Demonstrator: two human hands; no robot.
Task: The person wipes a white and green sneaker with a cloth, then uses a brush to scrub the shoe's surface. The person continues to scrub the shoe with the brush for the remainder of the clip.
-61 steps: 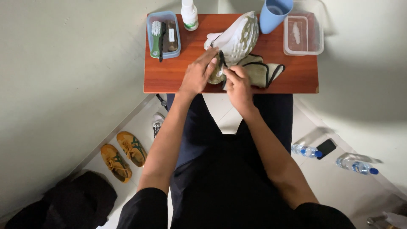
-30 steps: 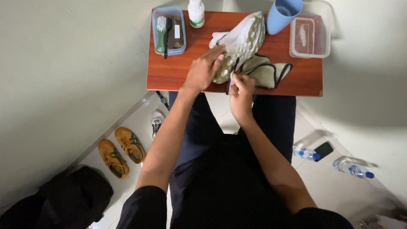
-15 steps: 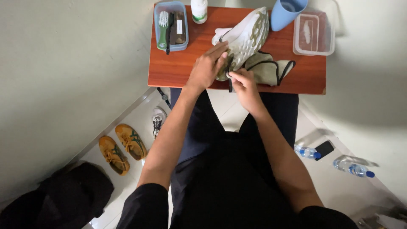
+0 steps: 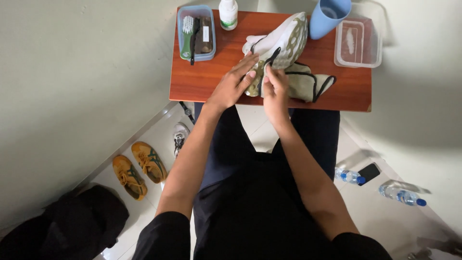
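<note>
I see the shoe (image 4: 284, 41) lying on its side on the table (image 4: 211, 82), toe toward the far edge, heel end toward me. My left hand (image 4: 233, 86) rests against the shoe's near end, fingers (image 4: 248, 65) stretched flat along it and pressing rather than curled around; I'd call that hand spread, steadying the shoe. My right hand (image 4: 275, 91) sits just beside it on the right, its fingertips (image 4: 269, 72) pinched together on a black lace (image 4: 269, 57) that runs up over the shoe's side. The two hands nearly touch over the heel end.

The shoe is pale, cream to white, with an olive patterned panel along its upper side and a light sole edge. Under and to the right of it lies a beige cloth (image 4: 303, 84), touching the shoe, with a black cord (image 4: 325, 86) looping at its right end.

At the table's far left stands a blue tray (image 4: 180, 29) holding a green brush (image 4: 186, 33). A white bottle (image 4: 228, 13) stands next to it. A blue cup (image 4: 327, 17) is just right of the shoe's toe, and a clear box (image 4: 358, 43) sits at the far right corner. On the floor lie orange shoes (image 4: 139, 168) and two water bottles (image 4: 402, 195).
</note>
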